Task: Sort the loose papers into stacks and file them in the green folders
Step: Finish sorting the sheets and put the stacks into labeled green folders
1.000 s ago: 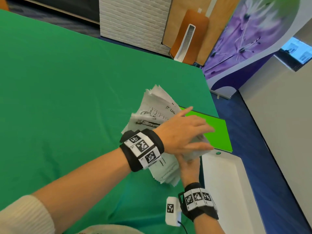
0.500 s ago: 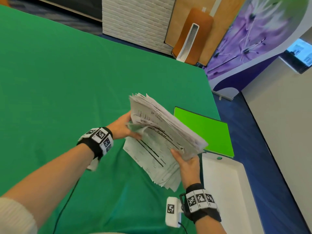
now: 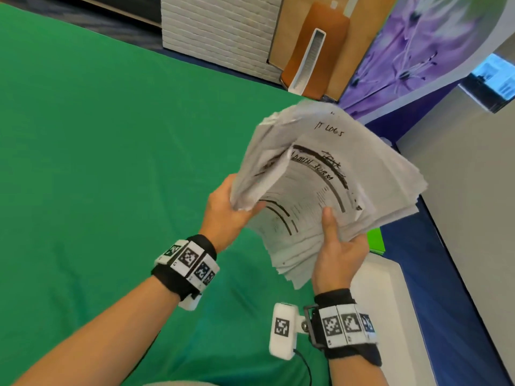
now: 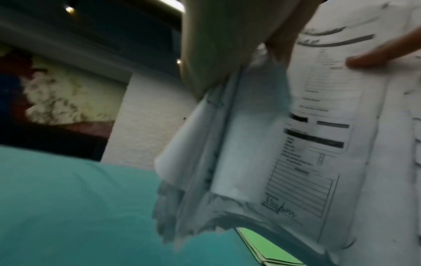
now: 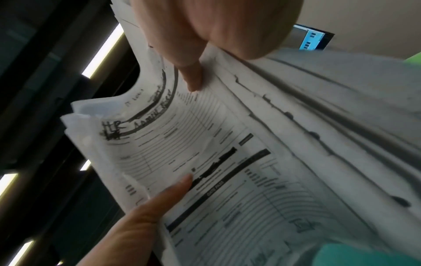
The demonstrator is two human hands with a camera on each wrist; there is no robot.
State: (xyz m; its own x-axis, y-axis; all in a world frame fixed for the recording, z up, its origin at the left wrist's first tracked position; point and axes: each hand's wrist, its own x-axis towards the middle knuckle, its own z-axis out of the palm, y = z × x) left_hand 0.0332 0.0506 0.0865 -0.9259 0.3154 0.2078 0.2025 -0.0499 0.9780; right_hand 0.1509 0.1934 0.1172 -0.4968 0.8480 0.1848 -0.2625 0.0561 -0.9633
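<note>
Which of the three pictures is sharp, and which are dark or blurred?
Head view: bright and fairly sharp, "IT LOGS" readable on the stack of papers, straight edges bent by the wide lens. Left wrist view: dim, bluish, print smeared. Right wrist view: dim, the right hand a blurred mass up close, paper edges streaked.

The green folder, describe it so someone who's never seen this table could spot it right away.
Start at the big green table and go to its right edge. There, under the paper stack that both hands hold up, a corner of the green folder peeks out, next to a white tray. It is flat and a brighter lime green than the tablecloth.
</note>
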